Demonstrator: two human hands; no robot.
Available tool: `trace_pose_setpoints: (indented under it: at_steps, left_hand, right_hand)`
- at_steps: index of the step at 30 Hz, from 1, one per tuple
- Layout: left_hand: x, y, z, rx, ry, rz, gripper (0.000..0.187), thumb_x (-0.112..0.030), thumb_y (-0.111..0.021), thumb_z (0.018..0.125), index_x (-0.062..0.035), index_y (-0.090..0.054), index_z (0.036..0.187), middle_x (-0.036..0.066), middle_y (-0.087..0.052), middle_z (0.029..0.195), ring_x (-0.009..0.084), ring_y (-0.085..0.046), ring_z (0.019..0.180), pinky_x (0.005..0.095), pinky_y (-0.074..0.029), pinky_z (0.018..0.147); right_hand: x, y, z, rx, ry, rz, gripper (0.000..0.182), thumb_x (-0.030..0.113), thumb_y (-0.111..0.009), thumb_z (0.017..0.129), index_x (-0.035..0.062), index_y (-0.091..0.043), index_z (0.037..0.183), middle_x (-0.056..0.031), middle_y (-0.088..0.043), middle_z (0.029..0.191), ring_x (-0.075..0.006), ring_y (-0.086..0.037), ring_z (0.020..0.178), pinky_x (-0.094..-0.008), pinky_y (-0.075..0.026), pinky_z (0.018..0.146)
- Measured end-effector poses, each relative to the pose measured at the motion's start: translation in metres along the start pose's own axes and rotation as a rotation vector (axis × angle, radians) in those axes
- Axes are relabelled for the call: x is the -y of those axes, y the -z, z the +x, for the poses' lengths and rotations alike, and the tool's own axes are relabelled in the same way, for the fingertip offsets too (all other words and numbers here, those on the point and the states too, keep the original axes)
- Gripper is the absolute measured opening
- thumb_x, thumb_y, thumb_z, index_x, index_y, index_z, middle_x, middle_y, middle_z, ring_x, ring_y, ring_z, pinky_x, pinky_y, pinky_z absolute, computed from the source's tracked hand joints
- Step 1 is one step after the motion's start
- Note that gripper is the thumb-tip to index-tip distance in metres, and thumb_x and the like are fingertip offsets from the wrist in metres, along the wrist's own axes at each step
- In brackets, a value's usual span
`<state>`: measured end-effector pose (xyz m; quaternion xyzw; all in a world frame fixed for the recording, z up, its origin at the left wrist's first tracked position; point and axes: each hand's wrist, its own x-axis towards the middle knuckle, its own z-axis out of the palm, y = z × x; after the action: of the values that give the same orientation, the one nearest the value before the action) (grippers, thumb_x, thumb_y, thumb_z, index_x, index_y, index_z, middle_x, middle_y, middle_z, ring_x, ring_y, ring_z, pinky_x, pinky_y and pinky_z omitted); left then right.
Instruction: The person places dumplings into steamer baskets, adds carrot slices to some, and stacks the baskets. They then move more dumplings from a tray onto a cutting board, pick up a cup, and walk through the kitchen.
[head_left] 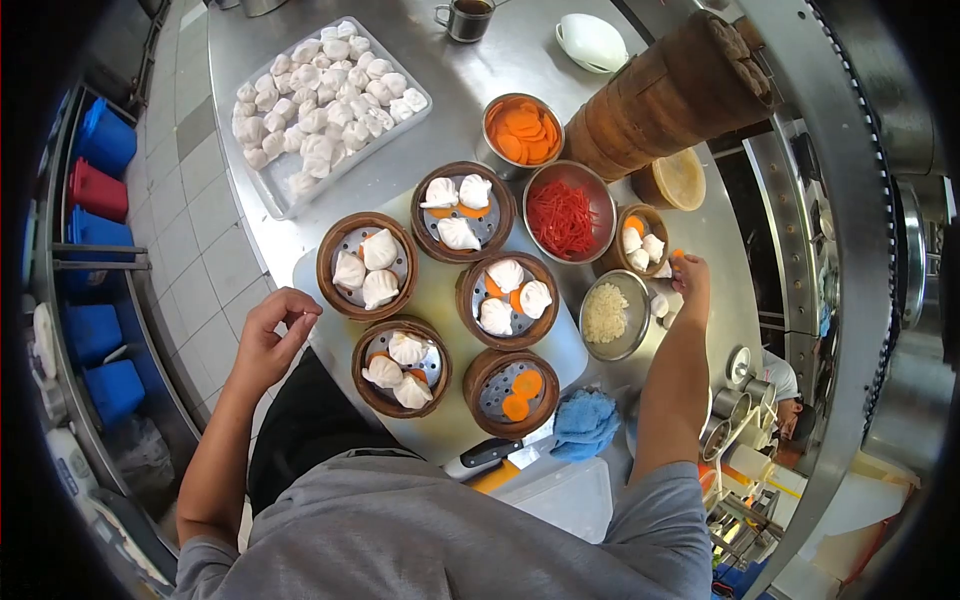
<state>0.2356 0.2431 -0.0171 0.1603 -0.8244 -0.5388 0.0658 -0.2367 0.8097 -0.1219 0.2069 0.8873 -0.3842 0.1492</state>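
Hands apart: right hand pinching carrot slice by small steamer; left hand loosely curled, empty.

The right hand is reaching out to a small steamer, pinching something orange at its near rim; dumplings and a carrot slice are sitting inside it. Just inward of this hand a steel bowl of white bits is lying. The left hand is hovering off the counter edge, fingers loosely curled, holding nothing. Between the hands five steamers are standing on a board; four are holding three dumplings each, and the nearest one is holding only two carrot slices. Beyond the left hand a tray of dumplings is lying. Beyond the right hand bowls of carrot slices and red shreds are sitting.
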Motion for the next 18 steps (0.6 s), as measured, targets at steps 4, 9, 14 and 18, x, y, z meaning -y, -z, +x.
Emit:
trace_pose_setpoints:
  at_steps: [4, 9, 14, 18]
  left_hand:
    - [0.001, 0.001, -0.001, -0.007, -0.014, 0.019, 0.004, -0.002, -0.064, 0.093, -0.0016, -0.066, 0.096, 0.005, -0.065, 0.093, 0.0120, -0.058, 0.080, 0.0256, -0.047, 0.072]
    - [0.000, 0.002, -0.001, -0.030, -0.013, 0.005, 0.004, -0.002, -0.064, 0.094, -0.0017, -0.066, 0.096, 0.005, -0.065, 0.094, 0.0127, -0.057, 0.081, 0.0263, -0.047, 0.074]
    - [0.004, 0.000, -0.002, -0.014, 0.012, -0.009, 0.004, -0.002, -0.064, 0.094, -0.0015, -0.066, 0.096, 0.005, -0.065, 0.093, 0.0123, -0.057, 0.081, 0.0261, -0.047, 0.074]
    - [0.005, -0.003, -0.004, -0.018, 0.009, -0.029, 0.003, -0.002, -0.063, 0.094, -0.0014, -0.066, 0.096, 0.005, -0.065, 0.093, 0.0118, -0.057, 0.080, 0.0258, -0.046, 0.073]
  right_hand:
    - [-0.002, 0.000, 0.001, -0.063, 0.029, -0.035, 0.027, 0.023, -0.078, 0.081, 0.0074, -0.064, 0.098, -0.0010, -0.058, 0.076, -0.0112, -0.049, 0.057, -0.0289, -0.047, 0.053]
    - [0.001, 0.003, 0.004, 0.036, -0.012, -0.134, 0.033, 0.025, -0.080, 0.082, 0.0074, -0.062, 0.102, -0.0006, -0.057, 0.074, -0.0106, -0.050, 0.057, -0.0283, -0.045, 0.049]
    - [0.002, -0.007, -0.011, -0.116, 0.083, -0.127, 0.028, 0.026, -0.080, 0.083, 0.0083, -0.062, 0.095, 0.0009, -0.054, 0.068, -0.0096, -0.049, 0.054, -0.0267, -0.042, 0.043]
    - [-0.001, -0.001, -0.007, 0.024, 0.032, -0.044, 0.026, 0.021, -0.079, 0.084, 0.0062, -0.061, 0.097, 0.0018, -0.054, 0.066, -0.0083, -0.048, 0.051, -0.0263, -0.041, 0.043]
